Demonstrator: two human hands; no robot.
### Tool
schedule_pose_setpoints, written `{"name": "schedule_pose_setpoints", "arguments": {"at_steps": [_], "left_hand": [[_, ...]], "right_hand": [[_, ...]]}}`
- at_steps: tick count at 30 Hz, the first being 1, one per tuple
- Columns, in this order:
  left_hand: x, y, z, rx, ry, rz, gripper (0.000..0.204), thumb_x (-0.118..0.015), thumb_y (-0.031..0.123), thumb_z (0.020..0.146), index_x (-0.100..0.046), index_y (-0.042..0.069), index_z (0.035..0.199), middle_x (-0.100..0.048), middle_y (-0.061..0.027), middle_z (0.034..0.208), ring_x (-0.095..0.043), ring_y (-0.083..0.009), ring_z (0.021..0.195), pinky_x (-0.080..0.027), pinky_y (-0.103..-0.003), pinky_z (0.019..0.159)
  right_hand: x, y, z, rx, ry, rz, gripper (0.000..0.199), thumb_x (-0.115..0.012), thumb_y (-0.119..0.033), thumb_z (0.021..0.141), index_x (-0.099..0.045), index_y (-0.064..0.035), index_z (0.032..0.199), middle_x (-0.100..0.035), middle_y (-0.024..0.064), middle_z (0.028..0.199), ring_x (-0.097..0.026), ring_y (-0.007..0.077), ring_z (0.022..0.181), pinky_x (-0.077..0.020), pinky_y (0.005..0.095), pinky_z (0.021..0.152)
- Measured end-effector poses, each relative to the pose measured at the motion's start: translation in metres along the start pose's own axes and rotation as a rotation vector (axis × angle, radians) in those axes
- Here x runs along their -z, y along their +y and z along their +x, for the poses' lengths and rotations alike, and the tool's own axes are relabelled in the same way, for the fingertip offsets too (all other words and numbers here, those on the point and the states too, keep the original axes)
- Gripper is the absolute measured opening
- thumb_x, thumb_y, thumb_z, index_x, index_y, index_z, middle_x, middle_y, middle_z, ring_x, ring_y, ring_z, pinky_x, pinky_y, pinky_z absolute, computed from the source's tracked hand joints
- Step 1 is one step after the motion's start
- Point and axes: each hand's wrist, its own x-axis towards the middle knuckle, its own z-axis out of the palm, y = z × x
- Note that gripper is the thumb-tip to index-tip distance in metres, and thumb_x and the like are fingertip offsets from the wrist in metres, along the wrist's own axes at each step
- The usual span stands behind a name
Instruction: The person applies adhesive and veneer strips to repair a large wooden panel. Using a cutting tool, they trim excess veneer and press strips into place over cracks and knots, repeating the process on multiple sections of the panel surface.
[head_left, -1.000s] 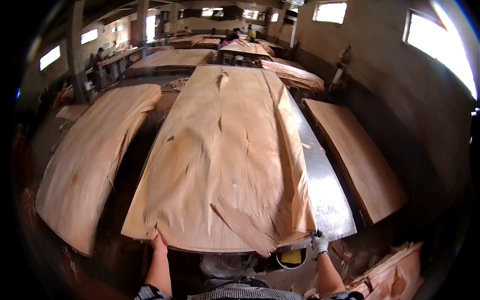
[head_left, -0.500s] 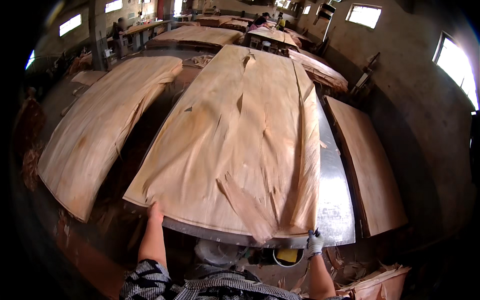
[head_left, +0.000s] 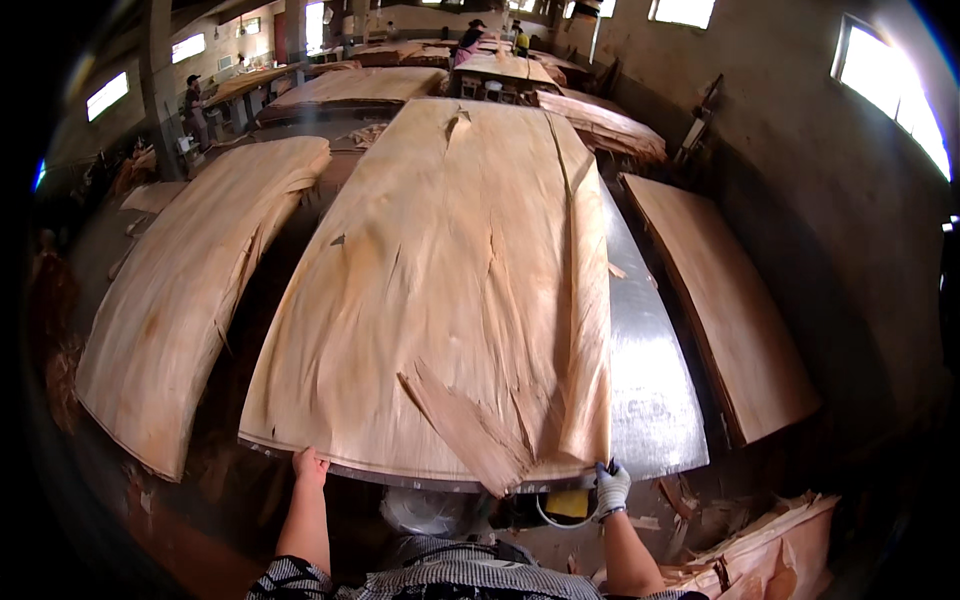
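Fingers (head_left: 310,463) @ veneer (head_left: 440,270) edge, tbl (head_left: 655,380) R

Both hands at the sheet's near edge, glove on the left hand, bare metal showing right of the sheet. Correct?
One error: the glove is on the right hand; the left hand is bare, per the head view. Both are at the near edge of the sheet, with bare metal to its right.
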Motion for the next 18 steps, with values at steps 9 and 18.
{"name": "schedule_pose_setpoints", "arguments": {"at_steps": [9,18], "left_hand": [[-0.009,0.001,-0.022,0.061,0.057,0.333,0.021,-0.049,0.009,0.086,-0.048,0.004,0.106,-0.053,-0.0149,0.104,-0.054,-0.0303,0.099,-0.046,-0.053,0.083],[-0.014,-0.002,-0.022,0.176,0.092,0.475,0.021,-0.051,0.022,0.087,-0.049,0.006,0.102,-0.054,-0.0093,0.091,-0.055,-0.0282,0.092,-0.046,-0.050,0.083]], "right_hand": [[0.103,0.039,-0.024,0.078,0.249,-0.485,0.042,-0.071,-0.025,0.072,-0.055,0.0013,0.101,-0.064,0.0143,0.077,-0.059,0.0256,0.068,-0.0471,0.0341,0.064],[0.110,0.071,0.093,-0.080,0.079,-0.298,0.054,-0.067,-0.034,0.073,-0.052,-0.0061,0.117,-0.064,0.0141,0.086,-0.062,0.0260,0.076,-0.0473,0.0354,0.066]]}}
